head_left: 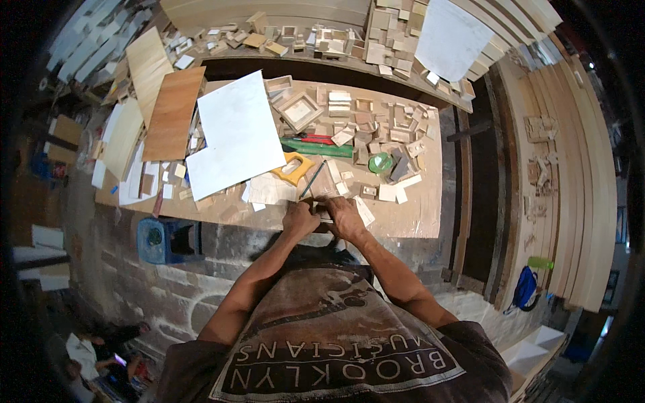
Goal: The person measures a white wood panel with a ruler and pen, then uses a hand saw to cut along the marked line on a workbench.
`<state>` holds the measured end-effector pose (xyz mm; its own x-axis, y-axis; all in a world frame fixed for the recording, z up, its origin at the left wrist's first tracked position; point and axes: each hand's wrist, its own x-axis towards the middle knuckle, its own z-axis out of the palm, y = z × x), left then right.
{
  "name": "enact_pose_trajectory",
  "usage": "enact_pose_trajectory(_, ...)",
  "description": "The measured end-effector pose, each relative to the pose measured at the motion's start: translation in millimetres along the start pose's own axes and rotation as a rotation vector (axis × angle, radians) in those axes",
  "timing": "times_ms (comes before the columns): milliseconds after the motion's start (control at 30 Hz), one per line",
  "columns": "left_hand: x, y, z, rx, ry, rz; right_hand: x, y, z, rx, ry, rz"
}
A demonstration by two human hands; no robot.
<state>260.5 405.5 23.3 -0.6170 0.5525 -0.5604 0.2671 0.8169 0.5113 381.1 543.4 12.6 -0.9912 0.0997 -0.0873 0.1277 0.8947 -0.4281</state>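
Note:
At the near edge of the workbench, my left hand (300, 220) is closed with its fingers curled in. Close beside it my right hand (342, 216) bends over the same spot. A small pale wooden piece (324, 215) shows between them, gripped by both hands; its exact shape is mostly hidden by the fingers. Just beyond lie a pencil (313, 178) and a flat wooden block (324, 180). A handsaw's yellow handle (293, 168) rests a little farther to the left. A thin wood strip (365, 211) lies by my right hand.
The workbench (416, 218) carries a white sheet (238, 134), a brown board (173, 114), a wooden frame (297, 111), a green tape roll (380, 162) and many small wood pieces. A blue bin (152, 240) stands below at left. Long planks (571, 174) are stacked at right.

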Motion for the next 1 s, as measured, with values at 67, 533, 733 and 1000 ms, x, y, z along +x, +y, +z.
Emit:
enact_pose_trajectory(67,6.8,4.8,6.7,0.082,0.035,-0.073,1.4,6.9,11.5,-0.058,0.009,-0.068)
enact_pose_trajectory(533,-1.6,55.8,5.5,0.101,0.08,-0.378,0.9,6.8,17.1,0.018,-0.053,0.038)
enact_pose_trajectory(733,10.9,48.1,16.2,0.119,0.107,-0.373,0.8,9.1,14.5,0.039,0.001,0.0)
enact_pose_trajectory(1000,28.0,30.5,23.7,0.076,0.031,-0.361,1.0,8.8,17.5,0.014,0.022,-0.006)
